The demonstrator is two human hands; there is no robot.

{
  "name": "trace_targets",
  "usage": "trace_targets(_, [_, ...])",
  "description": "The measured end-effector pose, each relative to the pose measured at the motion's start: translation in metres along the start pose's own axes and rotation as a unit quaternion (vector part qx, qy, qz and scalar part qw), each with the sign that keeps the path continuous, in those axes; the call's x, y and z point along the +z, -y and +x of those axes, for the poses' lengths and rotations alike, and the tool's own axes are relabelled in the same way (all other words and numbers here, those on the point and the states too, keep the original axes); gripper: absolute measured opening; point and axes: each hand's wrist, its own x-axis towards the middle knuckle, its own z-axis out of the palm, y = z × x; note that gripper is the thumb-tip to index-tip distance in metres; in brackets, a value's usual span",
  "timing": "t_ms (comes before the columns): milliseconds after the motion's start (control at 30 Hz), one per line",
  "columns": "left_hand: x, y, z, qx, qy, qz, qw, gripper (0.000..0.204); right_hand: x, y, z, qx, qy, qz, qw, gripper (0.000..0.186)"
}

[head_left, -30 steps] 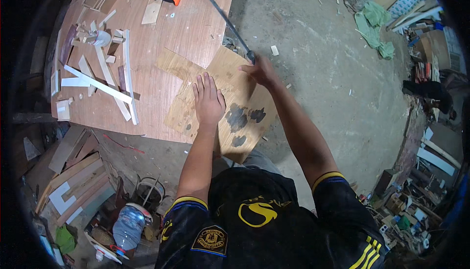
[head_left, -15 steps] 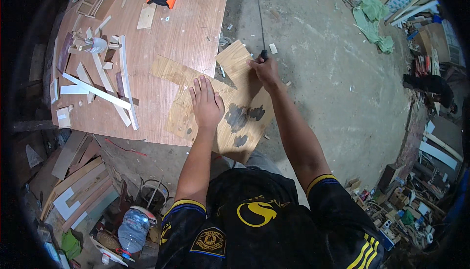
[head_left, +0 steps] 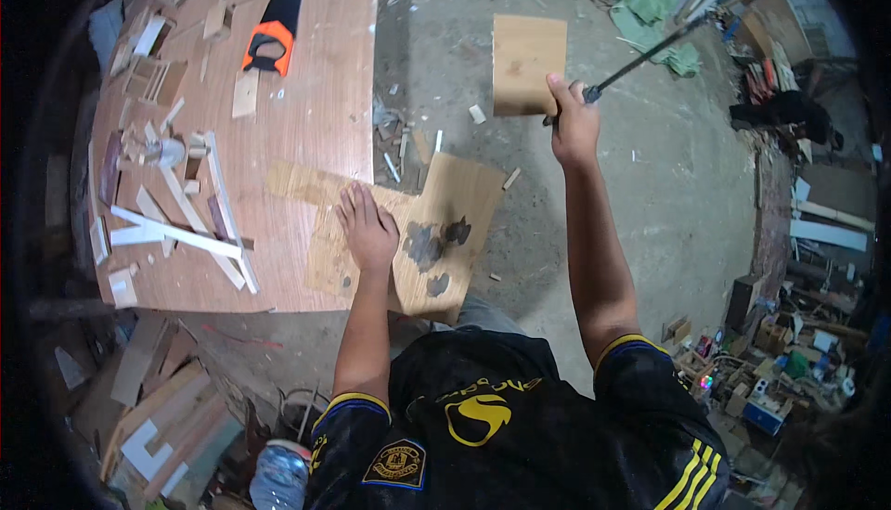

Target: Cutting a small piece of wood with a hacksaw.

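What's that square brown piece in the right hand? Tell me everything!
The square brown piece is flat and nearly square, with straight edges and a mostly plain tan face. It looks like wood. Its broad side shows, and it's held over the floor, right of the table. The right hand's grip has it near its lower right corner, thumb on top.

Board (head_left: 459, 190): partly hidden beneath left hand (head_left: 369, 232). Dark tool (head_left: 640, 62): handle mostly covered by right hand (head_left: 575, 125) (far end indistinct). Saw (head_left: 281, 20): blade cut off above. Bottle (head_left: 278, 480): cut off below. Clutter (head_left: 775, 338): smallest pieces unidentifiable.
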Motion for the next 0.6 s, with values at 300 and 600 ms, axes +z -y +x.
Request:
trace_targets(300, [-0.063, 0.029, -0.027, -0.278, -0.045, 0.106, 0.954, 0.087, -0.095, -0.045, -0.121, 0.238, -0.056, 0.005, 0.970, 0.027])
trace_targets(600, [-0.093, 0.041, -0.029, -0.408, 0.103, 0.065, 0.905, 0.085, -0.092, -0.142, -0.190, 0.336, -0.056, 0.063, 0.938, 0.030])
